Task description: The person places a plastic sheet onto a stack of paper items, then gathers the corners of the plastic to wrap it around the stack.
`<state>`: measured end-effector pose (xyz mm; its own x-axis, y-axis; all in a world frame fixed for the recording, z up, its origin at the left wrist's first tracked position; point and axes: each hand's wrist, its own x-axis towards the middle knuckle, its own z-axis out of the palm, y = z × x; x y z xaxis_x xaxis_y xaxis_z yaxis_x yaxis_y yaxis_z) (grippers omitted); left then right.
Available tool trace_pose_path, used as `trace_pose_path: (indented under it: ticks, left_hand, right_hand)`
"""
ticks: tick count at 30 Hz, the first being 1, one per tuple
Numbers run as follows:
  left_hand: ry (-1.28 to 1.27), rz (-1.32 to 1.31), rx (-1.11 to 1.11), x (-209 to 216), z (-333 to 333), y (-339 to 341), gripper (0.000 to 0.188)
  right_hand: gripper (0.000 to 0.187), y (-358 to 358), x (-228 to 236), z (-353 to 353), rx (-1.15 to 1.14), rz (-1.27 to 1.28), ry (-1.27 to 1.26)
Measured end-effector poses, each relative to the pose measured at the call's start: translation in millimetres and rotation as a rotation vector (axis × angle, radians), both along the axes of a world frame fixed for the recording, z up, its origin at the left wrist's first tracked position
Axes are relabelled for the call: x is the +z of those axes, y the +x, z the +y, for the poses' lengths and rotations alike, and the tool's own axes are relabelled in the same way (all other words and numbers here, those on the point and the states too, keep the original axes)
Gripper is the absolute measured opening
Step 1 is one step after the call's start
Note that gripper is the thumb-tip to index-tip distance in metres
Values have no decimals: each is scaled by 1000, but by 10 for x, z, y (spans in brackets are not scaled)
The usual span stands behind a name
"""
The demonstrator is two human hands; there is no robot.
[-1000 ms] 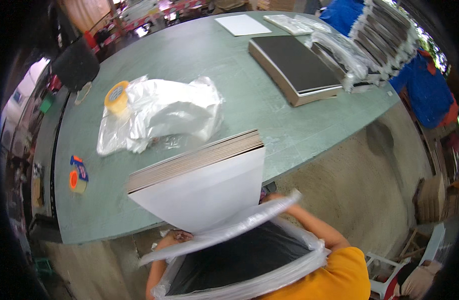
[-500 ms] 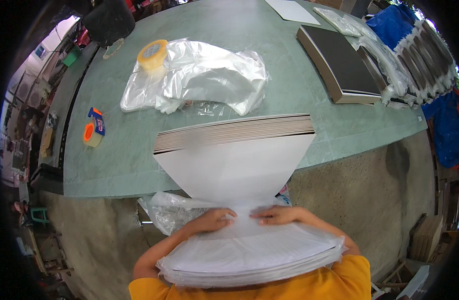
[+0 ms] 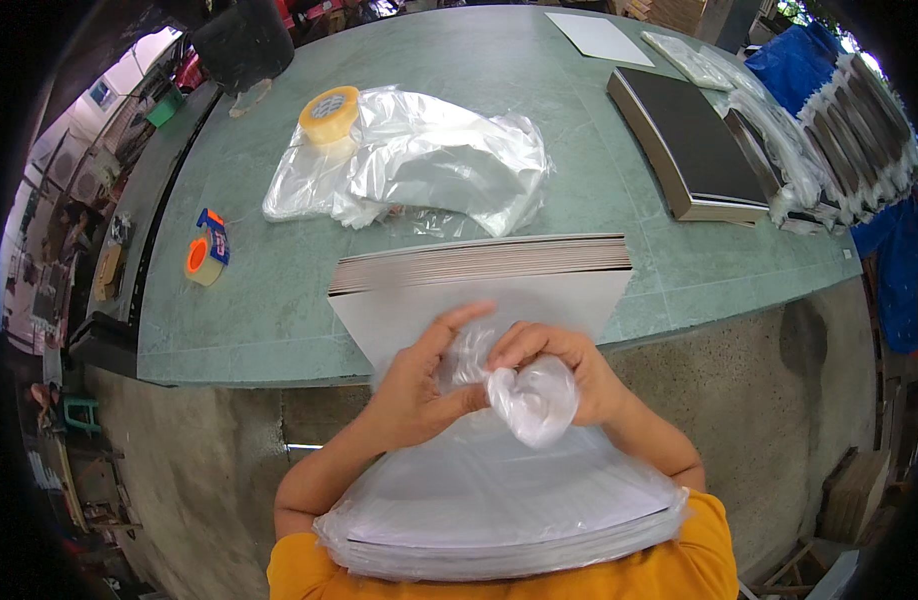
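A clear plastic bag lies against my body with a stack of flat white boards inside it. The open end of that bag is bunched between my hands above the table's near edge. My left hand curls round the gathered plastic, its index finger raised and its thumb pressed to the bunch. With its fingers closed, my right hand grips the twisted end, and a crumpled wad of film bulges below them. Just beyond my hands, a stack of white boards rests on the table's near edge, partly hidden by them.
Clear plastic bags lie piled on the green table, with a wide tape roll on top. A tape dispenser sits at the left. To the right are a black-topped board stack and several plastic-wrapped bundles.
Both hands have risen from the bag toward the board stack and gathered the loose plastic into a bunch. The film that hung at the left is now drawn up.
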<state>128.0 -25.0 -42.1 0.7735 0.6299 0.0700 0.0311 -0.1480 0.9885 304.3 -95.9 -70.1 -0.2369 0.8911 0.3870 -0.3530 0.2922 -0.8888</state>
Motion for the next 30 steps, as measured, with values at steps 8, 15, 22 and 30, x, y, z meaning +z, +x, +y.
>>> trace_pose_path:
  ticks: [8,15,22,30]
  left_hand:
    - [254,35,214,177,243,-132,38]
    - [928,304,335,405,63,-93,44]
    - [285,119,-111,122,-162,32,31]
    - [219,-78,1000,-217,416,-1019,17]
  right_hand:
    - [34,211,14,-346,-17,-464,-321]
    - [19,319,176,-351,-324,-675,-470]
    - [12,56,66,-242,-134,26,-470]
    - [6,479,-63,-446,-162,267,-595]
